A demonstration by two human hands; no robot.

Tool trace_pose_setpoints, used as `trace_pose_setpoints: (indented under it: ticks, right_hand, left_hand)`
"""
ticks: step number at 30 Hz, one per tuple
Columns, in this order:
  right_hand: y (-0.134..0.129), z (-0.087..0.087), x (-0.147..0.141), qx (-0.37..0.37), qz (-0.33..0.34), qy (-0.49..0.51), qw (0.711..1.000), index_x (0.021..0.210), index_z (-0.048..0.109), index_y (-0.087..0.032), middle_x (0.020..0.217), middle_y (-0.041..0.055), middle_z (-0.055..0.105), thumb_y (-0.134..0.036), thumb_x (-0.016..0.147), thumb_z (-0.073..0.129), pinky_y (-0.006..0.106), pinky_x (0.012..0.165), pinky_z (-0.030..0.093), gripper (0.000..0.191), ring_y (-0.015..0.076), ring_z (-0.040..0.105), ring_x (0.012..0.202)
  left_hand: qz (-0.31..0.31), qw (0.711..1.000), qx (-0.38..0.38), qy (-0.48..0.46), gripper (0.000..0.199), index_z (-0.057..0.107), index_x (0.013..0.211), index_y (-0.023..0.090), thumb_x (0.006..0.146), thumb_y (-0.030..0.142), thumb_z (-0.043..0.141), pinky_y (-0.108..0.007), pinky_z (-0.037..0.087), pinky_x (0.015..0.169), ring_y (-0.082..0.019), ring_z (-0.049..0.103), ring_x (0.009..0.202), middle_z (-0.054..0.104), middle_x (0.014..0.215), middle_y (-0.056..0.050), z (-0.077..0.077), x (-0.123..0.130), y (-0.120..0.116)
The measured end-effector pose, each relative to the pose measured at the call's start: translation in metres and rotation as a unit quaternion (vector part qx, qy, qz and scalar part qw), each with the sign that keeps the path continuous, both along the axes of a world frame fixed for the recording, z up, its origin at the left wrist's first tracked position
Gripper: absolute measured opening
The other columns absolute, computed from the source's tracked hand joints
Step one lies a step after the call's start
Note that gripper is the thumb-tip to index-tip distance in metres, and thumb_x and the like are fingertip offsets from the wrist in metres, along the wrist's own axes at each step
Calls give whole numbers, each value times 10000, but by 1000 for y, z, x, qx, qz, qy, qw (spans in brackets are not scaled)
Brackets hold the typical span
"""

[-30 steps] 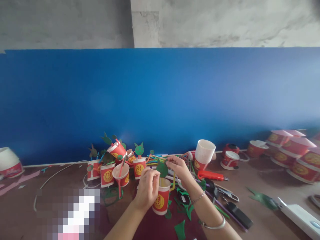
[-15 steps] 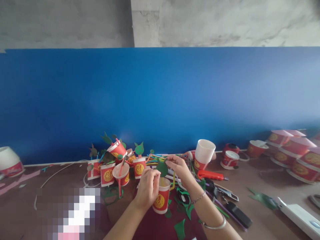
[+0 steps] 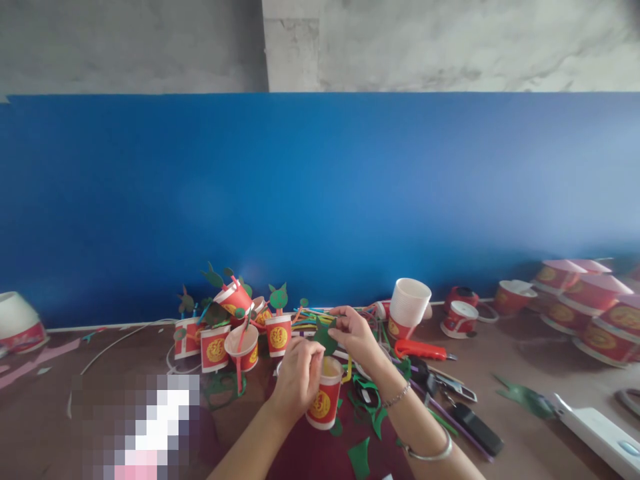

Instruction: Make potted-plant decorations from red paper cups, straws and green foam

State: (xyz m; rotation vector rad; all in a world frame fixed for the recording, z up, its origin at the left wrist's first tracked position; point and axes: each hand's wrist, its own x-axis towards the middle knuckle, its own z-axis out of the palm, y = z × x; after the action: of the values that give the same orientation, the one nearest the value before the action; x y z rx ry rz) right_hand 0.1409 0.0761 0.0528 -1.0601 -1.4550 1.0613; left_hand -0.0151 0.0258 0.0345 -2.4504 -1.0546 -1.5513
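Note:
A green paper cutout [image 3: 326, 336] with pointed tips is held above a red-and-white paper cup [image 3: 324, 403] standing on the table. My right hand [image 3: 353, 335] pinches the cutout at its right edge. At its lower left edge are the closed fingertips of my left hand [image 3: 299, 375]; whether a thin piece is also between them is hidden. My left hand is beside the cup's upper left side and covers part of it. A bent yellow straw [image 3: 347, 369] shows just right of the cup's rim.
Decorated paper cups [image 3: 215, 350] cluster at the back left. A cup stack [image 3: 410, 303], a red utility knife [image 3: 421, 349], keys [image 3: 463, 390], and green-handled scissors [image 3: 527, 397] lie to the right. Green paper scraps [image 3: 360, 457] lie in front; a blue panel [image 3: 320, 200] rises behind.
The green cutout has turned and tilted between my fingers. My right hand has shifted slightly up and left. The cup beneath is nearly where it was.

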Motion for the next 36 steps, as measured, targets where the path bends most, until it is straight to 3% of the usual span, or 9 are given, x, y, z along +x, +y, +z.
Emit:
trace_pose_setpoints:
  ticks: [8,13,16,19,26,29,31,33,36]
  right_hand:
    - [5,-6,-1,29,-24,-62,997,950,531,-163,573,-56,553,-210,698,566,214,494,349,259,100,466,498]
    - [0,1,1,64,-11,-130,989,1066,546,-176,816,31,700,-187,750,502,240,576,439,320,124,574,581]
    - [0,3,5,70,-52,-156,984,1088,548,-169,939,81,706,-192,756,495,266,631,474,337,150,623,670]
    - [2,8,12,79,-69,-184,977,977,600,-146,858,90,711,-214,761,498,269,650,476,248,175,637,729]
    - [-24,22,16,24,115,-391,913,633,654,-173,576,8,669,-128,673,514,222,549,405,153,143,591,565]
    - [-48,9,10,14,174,-428,887,575,649,-178,581,12,665,-88,583,572,233,576,410,120,165,599,598]
    - [-60,-6,5,43,146,-479,865,768,680,-179,789,50,690,-145,638,584,270,696,427,165,204,609,772]
    - [-66,-19,1,68,124,-501,854,918,658,-155,949,91,660,-176,675,592,302,808,412,253,235,572,926]
    - [-67,-30,-2,62,126,-499,855,890,648,-154,963,89,630,-159,700,594,299,864,396,198,225,543,972]
  left_hand:
    - [19,1000,-1,2,165,477,974,180,872,74,403,-330,482,735,-187,587,800,602,811,-59,-4,-1,1]
    - [42,998,-36,-9,154,496,984,181,881,112,405,-315,485,722,-192,598,823,618,849,-73,-5,-5,4]
    - [73,996,-55,-10,144,510,975,186,892,150,398,-317,484,729,-197,613,825,636,855,-73,-1,-7,7]
    - [129,989,-70,-6,141,512,965,183,901,179,387,-336,475,737,-211,621,810,654,859,-76,3,-8,11]
    - [224,964,-122,76,182,507,996,160,893,159,358,-367,462,735,-225,651,695,680,718,-54,15,-9,16]
    - [278,947,-125,104,176,523,982,157,885,157,376,-355,462,663,-239,644,608,658,599,-37,14,-16,10]
    - [298,940,-122,111,181,523,988,157,889,159,370,-348,459,630,-242,631,568,635,544,-26,11,-22,6]
    - [280,948,-111,104,177,515,993,162,894,165,369,-338,463,624,-236,631,584,639,562,-27,8,-28,5]
    - [215,969,-84,84,163,505,1000,178,898,180,377,-324,478,650,-214,641,656,672,677,-40,5,-37,9]
